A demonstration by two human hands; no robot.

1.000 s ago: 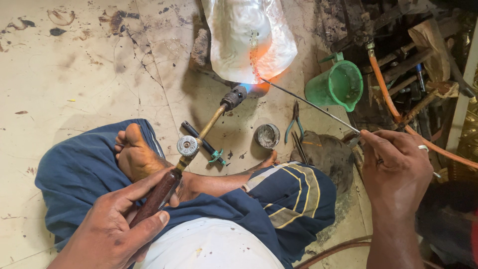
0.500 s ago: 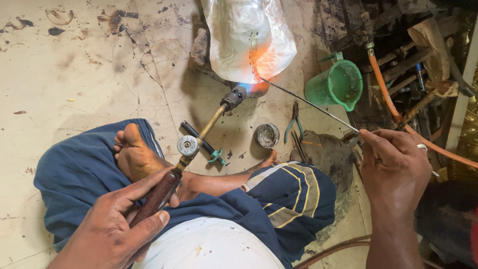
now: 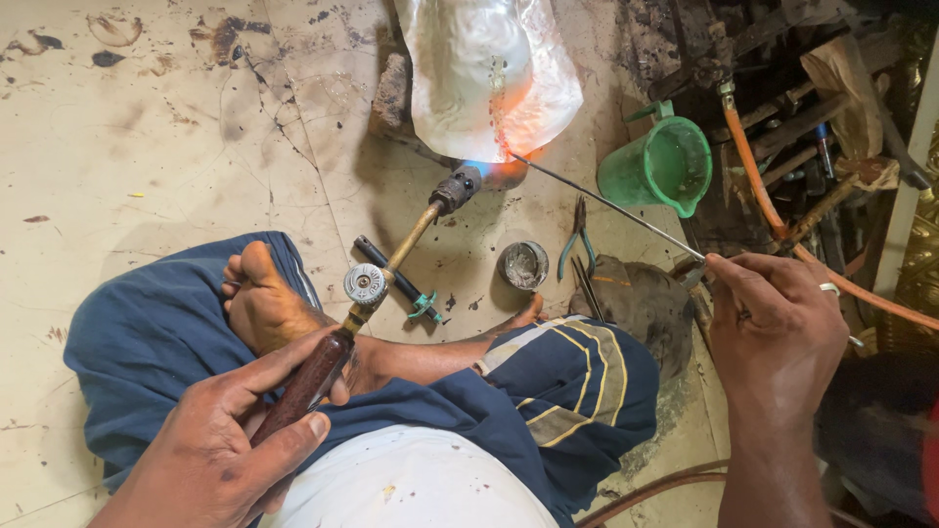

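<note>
My left hand (image 3: 220, 445) grips the dark wooden handle of a gas torch (image 3: 391, 264). Its brass tube runs up to a black nozzle with a blue and orange flame at the lower edge of a shiny silver metal piece (image 3: 489, 73) on the floor. My right hand (image 3: 773, 328) pinches a thin metal rod (image 3: 606, 205) whose tip reaches the flame at the metal piece's edge. I sit cross-legged in blue cloth, with a bare foot (image 3: 259, 303) beside the torch.
A green plastic jug (image 3: 660, 166) stands right of the flame. A small round tin (image 3: 523, 264), pliers (image 3: 577, 240) and a black tool (image 3: 396, 279) lie near my knee. An orange hose (image 3: 773, 215) and cluttered tools fill the right side.
The flame glow on the metal piece has shifted slightly; both hands stay nearly still with the torch and rod in place.
</note>
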